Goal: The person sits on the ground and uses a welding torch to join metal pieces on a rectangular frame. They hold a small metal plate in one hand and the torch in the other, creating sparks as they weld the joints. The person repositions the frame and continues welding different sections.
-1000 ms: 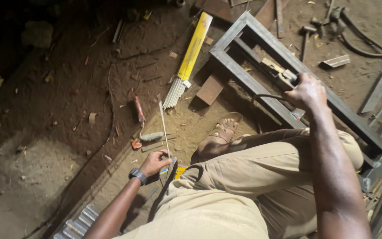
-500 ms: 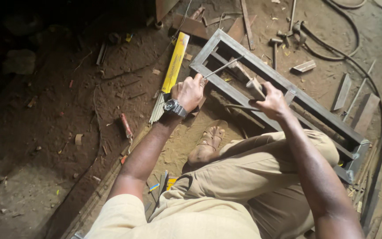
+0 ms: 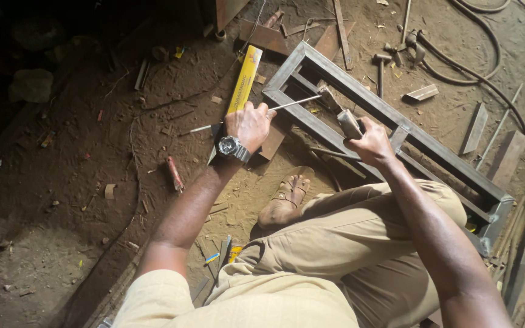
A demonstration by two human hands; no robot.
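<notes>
My left hand, with a wristwatch on the wrist, grips a thin welding rod that runs from the dirt floor up to the right. The rod's far tip meets the jaws of an electrode holder, which my right hand grasps by its handle. Both hands hover over the near rail of a long rectangular steel frame lying on the ground. A yellow packet of welding rods lies just beyond my left hand.
My sandalled foot rests on the dirt below the frame, my knee bent to the right. A hammer, a black hose, metal strips and wood offcuts lie around the frame. A red-handled tool lies at left.
My left hand rose from the floor near my leg, carrying a rod up to the frame. My right hand shifted along the frame with the holder, and the rod's tip now meets it.
</notes>
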